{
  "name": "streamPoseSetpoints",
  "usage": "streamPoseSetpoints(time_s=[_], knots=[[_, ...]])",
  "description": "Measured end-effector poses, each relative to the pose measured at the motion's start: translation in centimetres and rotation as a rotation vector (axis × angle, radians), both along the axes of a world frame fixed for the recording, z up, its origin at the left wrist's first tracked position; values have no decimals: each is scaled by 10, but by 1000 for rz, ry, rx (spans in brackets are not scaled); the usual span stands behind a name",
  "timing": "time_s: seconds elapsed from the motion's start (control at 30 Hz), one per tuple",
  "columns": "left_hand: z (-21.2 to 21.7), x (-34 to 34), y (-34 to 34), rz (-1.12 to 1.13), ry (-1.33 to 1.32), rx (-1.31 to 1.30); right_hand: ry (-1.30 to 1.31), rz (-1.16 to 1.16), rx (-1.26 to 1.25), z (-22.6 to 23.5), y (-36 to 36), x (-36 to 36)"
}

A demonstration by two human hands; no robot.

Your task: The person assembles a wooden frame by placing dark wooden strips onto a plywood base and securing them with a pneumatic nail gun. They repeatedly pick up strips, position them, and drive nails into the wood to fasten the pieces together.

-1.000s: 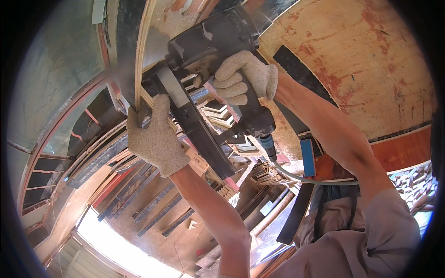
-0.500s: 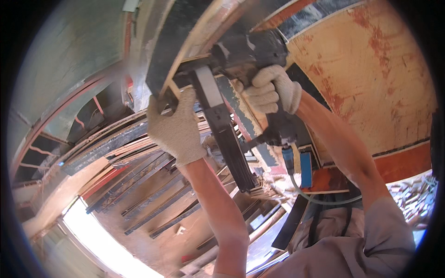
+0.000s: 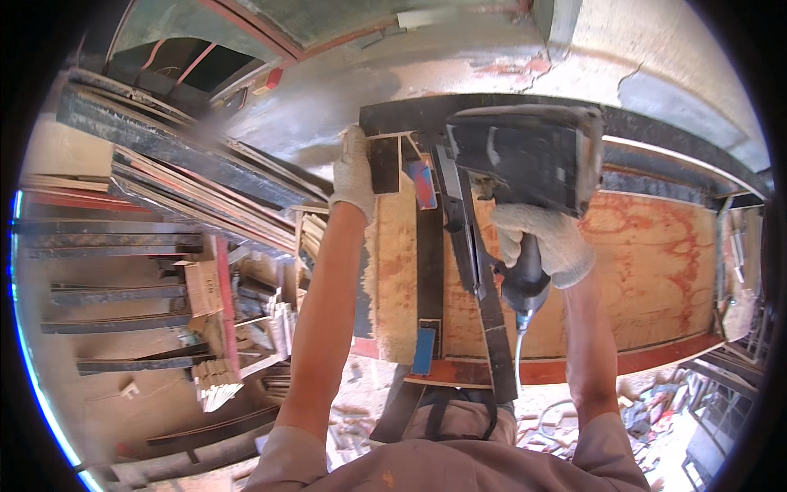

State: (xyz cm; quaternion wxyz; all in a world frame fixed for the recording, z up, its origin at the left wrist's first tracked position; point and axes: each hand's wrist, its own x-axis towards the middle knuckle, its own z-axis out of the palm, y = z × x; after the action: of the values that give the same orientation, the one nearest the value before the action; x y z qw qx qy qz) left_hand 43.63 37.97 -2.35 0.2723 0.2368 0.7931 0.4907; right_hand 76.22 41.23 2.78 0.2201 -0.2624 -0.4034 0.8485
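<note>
My right hand point(image 3: 553, 246), in a knitted work glove, is wrapped around the handle of a black nail gun point(image 3: 525, 156). Its head, slightly blurred, rests at or just over a long dark wooden strip point(image 3: 398, 116) along the panel's far edge; contact is unclear. The gun's long magazine point(image 3: 463, 221) slants toward me, and a pale air hose point(image 3: 518, 353) hangs from the handle. My gloved left hand point(image 3: 352, 172) grips the left end of that strip, beside a short dark wooden block point(image 3: 385, 164). Its fingers are partly hidden. Underneath lies a plywood panel point(image 3: 648, 271) with reddish stains.
A small blue block point(image 3: 423, 351) lies at the panel's near left. Stacked boards point(image 3: 205, 197) slope beside it on the left, above dark planks point(image 3: 123, 295) on the floor. Wood scraps point(image 3: 664, 418) litter the near right. A stained wall point(image 3: 656, 49) stands behind.
My view has turned and now faces the panel more squarely. Both hands remain on the same things: the right on the nail gun, the left at the strip's end.
</note>
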Motion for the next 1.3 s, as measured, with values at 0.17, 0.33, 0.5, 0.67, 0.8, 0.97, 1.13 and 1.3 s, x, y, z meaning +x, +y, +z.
streamPoseSetpoints(time_s=[0.17,0.33,0.5,0.67,0.8,0.97,1.13,1.3], knots=[[-21,12,19,103,39,146,-242,39,160,71,20,-41],[4,38,12,124,-66,193,-371,70,180,100,38,-84],[7,41,11,141,-125,114,-511,74,225,114,38,-107],[8,37,1,163,-128,161,-596,128,203,131,26,-112],[1,41,4,147,-130,215,-535,141,245,130,28,-101],[-12,34,-6,178,-319,342,-568,141,317,130,36,-113],[-7,44,-53,227,-805,448,-607,148,326,136,35,-111],[-144,87,-137,82,-492,-12,-609,176,320,145,20,-105]])
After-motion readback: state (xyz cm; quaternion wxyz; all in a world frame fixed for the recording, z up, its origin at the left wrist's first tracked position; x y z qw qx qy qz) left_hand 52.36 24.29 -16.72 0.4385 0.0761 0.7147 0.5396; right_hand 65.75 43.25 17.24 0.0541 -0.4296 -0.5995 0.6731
